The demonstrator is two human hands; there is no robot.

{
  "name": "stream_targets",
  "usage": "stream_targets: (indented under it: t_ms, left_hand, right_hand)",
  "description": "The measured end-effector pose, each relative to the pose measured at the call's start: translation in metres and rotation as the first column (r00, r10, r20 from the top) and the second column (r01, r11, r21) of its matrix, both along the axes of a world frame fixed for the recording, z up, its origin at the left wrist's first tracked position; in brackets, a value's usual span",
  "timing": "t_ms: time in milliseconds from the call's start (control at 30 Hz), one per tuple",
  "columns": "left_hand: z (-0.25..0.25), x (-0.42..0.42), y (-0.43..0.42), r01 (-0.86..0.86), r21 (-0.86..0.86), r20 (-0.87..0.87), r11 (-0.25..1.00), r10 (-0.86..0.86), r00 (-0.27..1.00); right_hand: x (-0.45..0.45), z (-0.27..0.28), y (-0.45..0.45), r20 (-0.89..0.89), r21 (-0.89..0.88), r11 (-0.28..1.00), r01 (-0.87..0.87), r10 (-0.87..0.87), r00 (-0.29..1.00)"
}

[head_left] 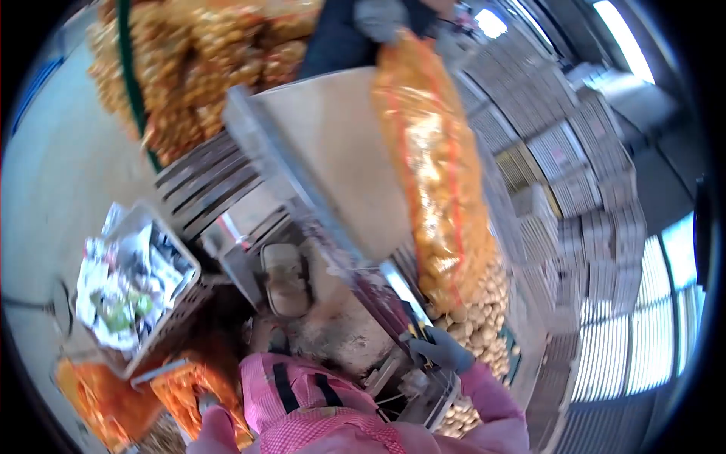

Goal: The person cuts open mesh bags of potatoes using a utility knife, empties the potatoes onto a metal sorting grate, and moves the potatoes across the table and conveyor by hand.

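My left hand, in a grey glove, is low on the left against an orange mesh sack; its fingers look closed on the mesh, though blurred. My right hand, also grey-gloved, is at the edge of a metal-framed table. Its fingers are curled at a narrow black and yellow item that I cannot identify. Beyond that hand, a long, full orange mesh sack of potatoes lies on the table, with loose potatoes at its near end.
Another person's gloved hand is at the sack's far end. Filled mesh sacks are piled at upper left. A crate holds crumpled paper. A second orange sack stands at lower left. Stacked crates line the right.
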State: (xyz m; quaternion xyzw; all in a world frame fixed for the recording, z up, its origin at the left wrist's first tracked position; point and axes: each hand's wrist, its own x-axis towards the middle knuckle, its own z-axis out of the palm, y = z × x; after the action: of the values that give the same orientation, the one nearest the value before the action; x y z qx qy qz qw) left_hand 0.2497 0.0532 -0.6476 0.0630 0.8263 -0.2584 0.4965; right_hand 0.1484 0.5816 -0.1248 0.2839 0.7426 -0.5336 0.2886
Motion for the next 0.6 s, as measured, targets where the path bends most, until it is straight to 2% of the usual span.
stream_targets:
  t_ms: [33, 67, 100, 200, 367, 433, 600]
  left_hand:
    - [-0.004, -0.005, -0.008, -0.025, 0.023, -0.052, 0.999, 0.026, 0.998]
    - [-0.014, -0.002, -0.023, 0.043, 0.043, -0.032, 0.998, -0.041, 0.999]
    - [-0.009, -0.009, -0.03, 0.053, 0.067, -0.048, 0.996, -0.05, 0.998]
    - [0.015, -0.047, -0.038, 0.014, 0.184, -0.062, 0.983, -0.003, 0.998]
    - [0.121, -0.132, 0.003, -0.029, 0.375, -0.128, 0.926, 0.082, 0.988]
    - [0.161, -0.152, 0.019, -0.016, 0.435, -0.14, 0.9, 0.085, 0.987]
    - [0.242, -0.185, 0.079, 0.124, 0.509, -0.147, 0.852, -0.056, 0.988]
  right_hand:
    - [0.008, 0.0, 0.003, -0.031, -0.005, 0.999, 0.052, -0.052, 0.998]
    - [0.014, -0.003, 0.007, -0.078, -0.025, 0.999, 0.046, -0.048, 0.996]
    - [0.021, -0.006, 0.01, -0.129, -0.047, 0.998, 0.038, -0.044, 0.991]
    - [0.049, -0.018, 0.025, -0.264, -0.143, 0.974, 0.176, -0.209, 0.942]
    - [0.111, -0.048, 0.037, -0.449, -0.308, 0.863, 0.401, -0.504, 0.738]
    - [0.14, -0.061, 0.039, -0.462, -0.365, 0.804, 0.47, -0.594, 0.658]
    - [0.202, -0.094, 0.035, -0.445, -0.541, 0.634, 0.552, -0.773, 0.453]
